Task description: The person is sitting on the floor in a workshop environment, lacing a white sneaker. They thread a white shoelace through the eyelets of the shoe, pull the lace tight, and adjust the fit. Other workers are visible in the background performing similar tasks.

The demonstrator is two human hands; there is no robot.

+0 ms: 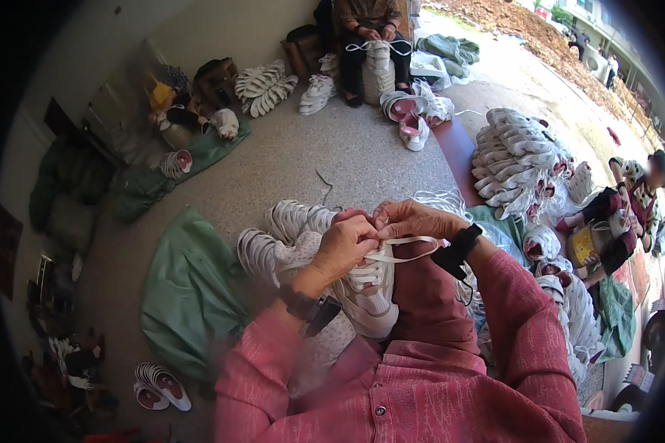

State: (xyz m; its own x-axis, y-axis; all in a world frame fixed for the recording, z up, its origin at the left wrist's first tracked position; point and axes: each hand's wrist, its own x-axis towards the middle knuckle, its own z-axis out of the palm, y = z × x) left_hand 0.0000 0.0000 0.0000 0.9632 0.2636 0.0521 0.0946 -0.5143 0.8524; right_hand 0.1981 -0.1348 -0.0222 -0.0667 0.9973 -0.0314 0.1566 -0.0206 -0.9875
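A white sneaker (371, 304) rests on my lap, its toe toward me, with laces crossing its front. My left hand (341, 247) is closed in a pinch at the shoe's upper end, where the lace runs. Right against it, my right hand (415, 220) pinches the white shoelace (421, 256), which hangs in a loop beside the shoe. The fingertips of both hands meet, so the exact spot where they grip is hidden. Just beyond my hands stand rows of stacked white shoes (297, 219).
A green sheet (192, 292) lies on the floor at my left, near a few shoes (161, 387). White laces (442, 199) lie beyond my right hand. A large shoe pile (516, 162) stands at right. One person (377, 55) sits ahead holding a lace; another (632, 199) sits far right.
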